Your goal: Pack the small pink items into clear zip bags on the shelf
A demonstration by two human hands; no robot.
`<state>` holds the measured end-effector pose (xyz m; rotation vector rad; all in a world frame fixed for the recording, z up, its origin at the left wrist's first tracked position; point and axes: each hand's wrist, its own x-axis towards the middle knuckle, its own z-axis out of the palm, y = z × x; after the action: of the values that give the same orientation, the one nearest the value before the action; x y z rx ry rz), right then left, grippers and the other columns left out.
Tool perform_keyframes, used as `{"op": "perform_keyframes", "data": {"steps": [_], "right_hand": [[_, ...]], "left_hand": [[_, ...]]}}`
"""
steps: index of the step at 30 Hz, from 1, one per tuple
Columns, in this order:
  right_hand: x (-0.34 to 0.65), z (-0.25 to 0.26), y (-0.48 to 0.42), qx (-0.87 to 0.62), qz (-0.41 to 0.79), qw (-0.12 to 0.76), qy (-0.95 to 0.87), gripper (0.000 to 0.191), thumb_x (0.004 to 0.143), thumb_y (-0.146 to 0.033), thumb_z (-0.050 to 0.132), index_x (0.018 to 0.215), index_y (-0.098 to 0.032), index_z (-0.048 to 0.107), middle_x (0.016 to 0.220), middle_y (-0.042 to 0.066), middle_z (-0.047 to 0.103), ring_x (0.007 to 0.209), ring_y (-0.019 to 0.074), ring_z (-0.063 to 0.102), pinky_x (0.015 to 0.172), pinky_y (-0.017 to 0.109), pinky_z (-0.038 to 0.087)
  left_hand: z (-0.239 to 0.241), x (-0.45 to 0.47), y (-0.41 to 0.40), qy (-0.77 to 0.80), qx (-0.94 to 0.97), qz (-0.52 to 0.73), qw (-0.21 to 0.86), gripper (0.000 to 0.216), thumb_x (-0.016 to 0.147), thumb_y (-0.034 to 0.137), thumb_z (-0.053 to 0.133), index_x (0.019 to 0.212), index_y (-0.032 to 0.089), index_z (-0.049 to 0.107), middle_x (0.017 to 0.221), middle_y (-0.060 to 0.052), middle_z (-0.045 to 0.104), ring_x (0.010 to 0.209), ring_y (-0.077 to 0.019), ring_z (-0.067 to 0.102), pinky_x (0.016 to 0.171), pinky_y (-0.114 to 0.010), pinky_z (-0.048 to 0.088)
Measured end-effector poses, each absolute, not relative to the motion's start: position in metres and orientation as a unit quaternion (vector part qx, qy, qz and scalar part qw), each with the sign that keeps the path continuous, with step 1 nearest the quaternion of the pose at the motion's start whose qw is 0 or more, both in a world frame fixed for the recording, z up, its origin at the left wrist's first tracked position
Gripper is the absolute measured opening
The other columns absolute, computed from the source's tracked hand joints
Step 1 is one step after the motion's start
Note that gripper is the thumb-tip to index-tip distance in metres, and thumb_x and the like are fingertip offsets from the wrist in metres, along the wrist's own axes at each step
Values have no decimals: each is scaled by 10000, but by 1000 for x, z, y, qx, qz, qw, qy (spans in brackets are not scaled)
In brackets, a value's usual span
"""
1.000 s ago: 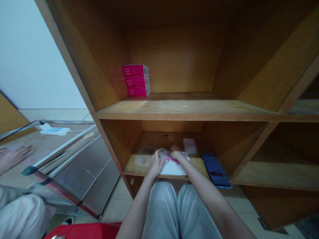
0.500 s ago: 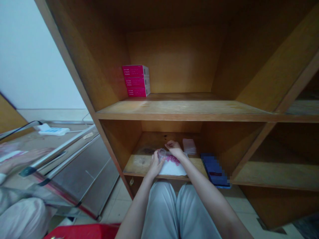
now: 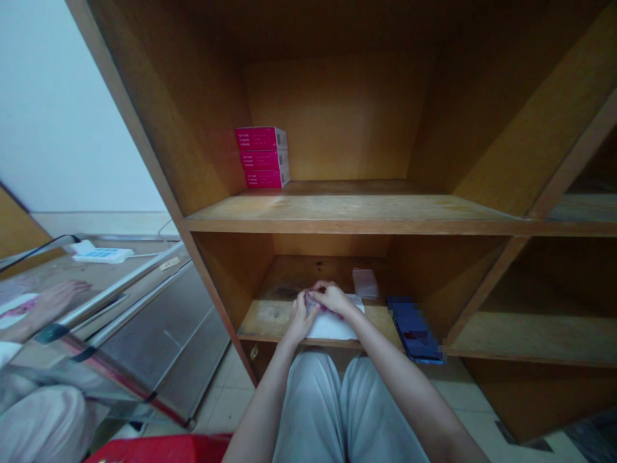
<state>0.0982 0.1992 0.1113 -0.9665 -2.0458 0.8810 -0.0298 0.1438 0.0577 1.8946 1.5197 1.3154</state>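
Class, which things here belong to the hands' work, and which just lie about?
Likely in use: clear plastic bag, small pink pieces, white flat sheet.

Apparently just lying about: three stacked pink cardboard boxes, flat translucent plastic packet, flat dark-blue object.

Wooden shelving [image 3: 357, 226] dominates — a pale wall [image 3: 72, 116] shows left.

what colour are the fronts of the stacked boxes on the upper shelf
Bright pink with white print; the stacked boxes show best in the head view.
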Motion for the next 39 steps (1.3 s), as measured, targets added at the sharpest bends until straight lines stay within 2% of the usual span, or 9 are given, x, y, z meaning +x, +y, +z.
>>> {"op": "perform_keyframes", "data": {"steps": [5, 9, 11, 14, 19, 25, 39], "right_hand": [[99, 112, 205, -351, 346, 374, -786, 200, 770, -296, 500, 703, -148, 617, 738, 39, 646, 687, 129, 575, 656, 220, 419], [100, 108, 213, -422, 321, 429, -732, 166, 766, -245, 485, 765, -141, 615, 775, 60, 657, 709, 136, 594, 665, 224, 429], [103, 104, 216, -472, 288, 394, -734, 146, 748, -184, 485, 773, -138, 621, 794, 69, 663, 718, 136, 598, 660, 216, 423], [109, 98, 216, -534, 222, 283, -765, 160, 711, -124, 493, 769, -143, 641, 806, 74, 671, 735, 145, 598, 664, 215, 403], [114, 93, 211, -556, 153, 182, -797, 196, 722, -152, 486, 830, -148, 650, 876, 92, 667, 805, 165, 594, 686, 224, 385], [113, 88, 211, -551, 144, 147, -808, 206, 726, -150, 484, 844, -146, 653, 898, 98, 661, 846, 174, 586, 712, 229, 376], [114, 91, 207, -564, 140, 139, -802, 177, 727, -163, 507, 840, -128, 638, 893, 116, 653, 830, 181, 584, 683, 227, 375]], "left_hand": [[54, -31, 146, 542, 676, 467, 178, 463, 804, 390, 430, 1185, 163, 299, 1142, -120, 436, 1071, -198, 419, 919, -361, 334], [56, -31, 146, 538, 680, 466, 174, 456, 807, 385, 427, 1186, 164, 300, 1141, -116, 438, 1072, -197, 419, 927, -358, 326], [57, -31, 145, 538, 679, 467, 176, 457, 808, 384, 426, 1189, 165, 301, 1146, -115, 441, 1077, -196, 418, 931, -357, 321], [58, -31, 144, 536, 678, 470, 178, 459, 806, 385, 430, 1189, 166, 306, 1153, -115, 443, 1085, -198, 416, 935, -360, 317], [56, -31, 146, 543, 666, 475, 190, 476, 798, 400, 438, 1193, 166, 315, 1138, -121, 456, 1066, -206, 430, 914, -369, 333], [54, -31, 147, 540, 670, 476, 184, 476, 796, 396, 444, 1194, 170, 314, 1152, -117, 452, 1075, -205, 420, 924, -370, 323], [57, -30, 144, 537, 664, 484, 194, 456, 792, 376, 458, 1186, 178, 342, 1134, -111, 467, 1045, -209, 442, 899, -375, 337]]}}
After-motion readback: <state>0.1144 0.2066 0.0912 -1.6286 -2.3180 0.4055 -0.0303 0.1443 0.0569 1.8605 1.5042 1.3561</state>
